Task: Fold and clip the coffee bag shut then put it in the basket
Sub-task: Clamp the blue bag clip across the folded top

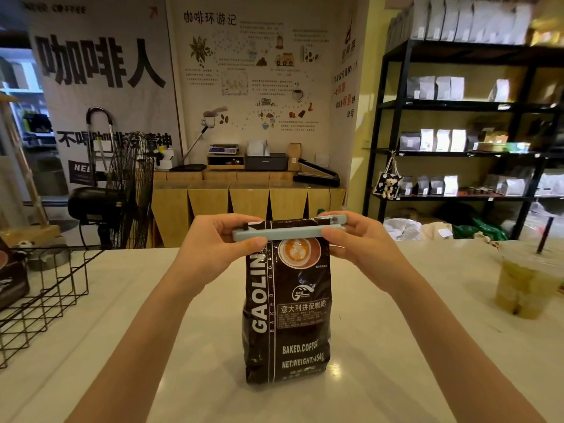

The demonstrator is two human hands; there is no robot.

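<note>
A dark brown coffee bag (287,303) with white lettering stands upright on the white table (189,346) in the middle of the view. A long pale blue clip (290,231) lies across its folded top. My left hand (216,242) pinches the clip's left end, thumb in front and fingers behind. My right hand (357,239) grips the clip's right end, where its two arms look slightly apart. The black wire basket (45,294) stands at the table's left edge, about an arm's length from the bag.
A plastic cup of greenish drink (525,285) with a dark straw stands at the right of the table. Another dark bag (12,270) leans in or behind the basket at far left. Beyond the table are a fan, a wooden counter and black shelves.
</note>
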